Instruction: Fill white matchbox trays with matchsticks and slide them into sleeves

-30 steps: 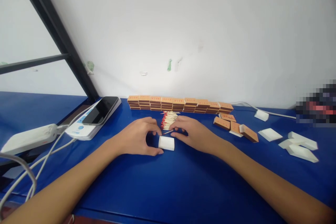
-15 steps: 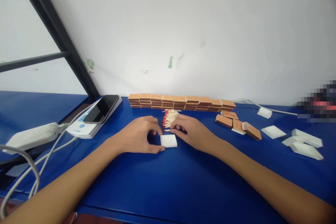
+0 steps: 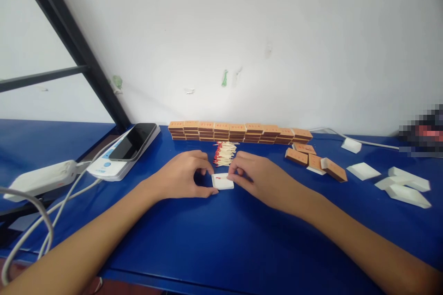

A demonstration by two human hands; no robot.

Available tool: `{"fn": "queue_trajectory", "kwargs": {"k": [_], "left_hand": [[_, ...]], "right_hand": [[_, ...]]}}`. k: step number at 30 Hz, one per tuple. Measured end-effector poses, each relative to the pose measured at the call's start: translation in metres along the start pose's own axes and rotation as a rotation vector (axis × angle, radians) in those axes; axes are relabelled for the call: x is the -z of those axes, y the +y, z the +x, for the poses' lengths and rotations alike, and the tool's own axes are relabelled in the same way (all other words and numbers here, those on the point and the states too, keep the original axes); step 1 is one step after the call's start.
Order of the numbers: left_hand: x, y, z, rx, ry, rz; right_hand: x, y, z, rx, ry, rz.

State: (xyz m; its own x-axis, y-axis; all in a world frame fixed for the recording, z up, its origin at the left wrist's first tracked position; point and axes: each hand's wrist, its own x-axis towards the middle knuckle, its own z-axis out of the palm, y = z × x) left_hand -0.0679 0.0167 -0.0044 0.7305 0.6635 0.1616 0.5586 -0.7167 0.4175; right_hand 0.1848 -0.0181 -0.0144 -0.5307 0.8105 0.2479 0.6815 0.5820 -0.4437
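My left hand [image 3: 183, 175] grips a small white inner matchbox tray [image 3: 224, 184] by its left end, thumb at the near corner and fingers at the far one. The tray lies flat on the blue table. At its right side, the thumb and fingertips of my right hand [image 3: 261, 177] pinch a match [image 3: 221, 177] over the tray; its red head points left. Whether it is one match or more is hard to tell. Just beyond the tray lies a pile of red-headed matches [image 3: 226, 153], most heads to the left.
A row of stacked matchboxes [image 3: 238, 133] lines the wall. Several loose matchbox sleeves [image 3: 315, 163] and white trays [image 3: 408, 193] lie to the right. On the left are a phone [image 3: 133, 142] on a white device [image 3: 104, 168], a white power block [image 3: 41, 179] and cables [image 3: 64, 203].
My right hand has moved from the match pile toward me to the tray, bringing a match with it. Red match heads now show over the tray. My left hand stays on the tray.
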Motion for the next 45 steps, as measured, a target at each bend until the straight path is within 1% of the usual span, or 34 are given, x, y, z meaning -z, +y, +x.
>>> {"fn": "queue_trajectory", "kwargs": {"k": [2,4,6,8,12,17,25,32,45], "left_hand": [[-0.001,0.001,0.000,-0.003,0.003,-0.009],[-0.001,0.002,0.000,-0.002,0.008,-0.013],[-0.001,0.002,0.000,0.002,0.005,-0.012],[0.000,0.003,0.000,0.007,-0.001,-0.010],[0.001,0.002,-0.001,0.011,-0.006,-0.007],[0.002,0.001,-0.001,0.013,-0.006,-0.001],[0.001,0.002,-0.001,0.014,-0.010,0.002],[0.001,0.001,-0.001,-0.013,-0.003,0.006],[0.002,0.002,0.000,-0.009,-0.006,0.010]], "right_hand": [[-0.005,-0.004,0.000,0.024,-0.023,0.014],[-0.011,-0.001,0.002,0.036,0.014,0.043],[-0.016,0.008,0.006,0.046,0.078,0.056],[-0.020,0.019,0.010,0.054,0.120,0.021],[-0.025,0.031,0.013,0.045,0.115,-0.055],[-0.026,0.030,0.012,0.025,0.138,-0.068],[-0.028,0.030,0.013,-0.006,0.125,-0.061],[-0.027,0.028,0.012,0.015,0.127,-0.059],[-0.026,0.029,0.012,0.016,0.114,-0.041]]}}
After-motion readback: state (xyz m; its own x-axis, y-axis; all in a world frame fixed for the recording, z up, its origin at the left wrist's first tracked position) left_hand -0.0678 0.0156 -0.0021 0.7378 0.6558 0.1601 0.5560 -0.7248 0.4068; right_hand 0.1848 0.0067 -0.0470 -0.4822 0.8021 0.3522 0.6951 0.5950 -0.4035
